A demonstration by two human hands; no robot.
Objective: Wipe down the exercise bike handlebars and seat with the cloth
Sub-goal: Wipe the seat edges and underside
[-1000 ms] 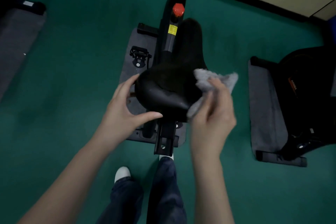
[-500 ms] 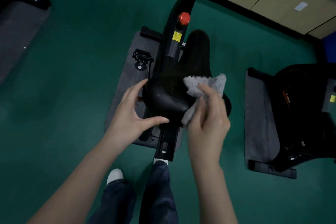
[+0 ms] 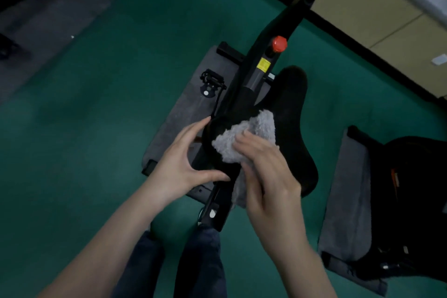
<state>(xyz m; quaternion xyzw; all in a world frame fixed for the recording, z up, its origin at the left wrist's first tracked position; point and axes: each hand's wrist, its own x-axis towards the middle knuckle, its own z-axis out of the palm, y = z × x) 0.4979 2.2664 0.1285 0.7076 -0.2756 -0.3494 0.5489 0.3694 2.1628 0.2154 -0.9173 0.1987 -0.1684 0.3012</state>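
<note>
— While you stand over the exercise bike (image 3: 278, 29) on its grey mat (image 3: 183, 113), which step are you on?

— You are on the seat (image 3: 290, 113), judging by where the hands are. No handlebars show in this view, so you cannot tell whether they are done.

— Where is the cloth (image 3: 251, 133)?

— It lies across the seat's rear left part, with a tail hanging down over the rear edge. Your right hand (image 3: 268, 176) lies on top of it, fingers flat and pressing it onto the saddle.

— And the left hand (image 3: 183, 159)?

— It is spread wide, thumb and fingers cupped around the seat's rear left edge, steadying it and pinching nothing.

— What does the next move call for?

— Probably firm pressure as the cloth sweeps toward the nose and the bare right side, while your left hand braces the seat.
</note>
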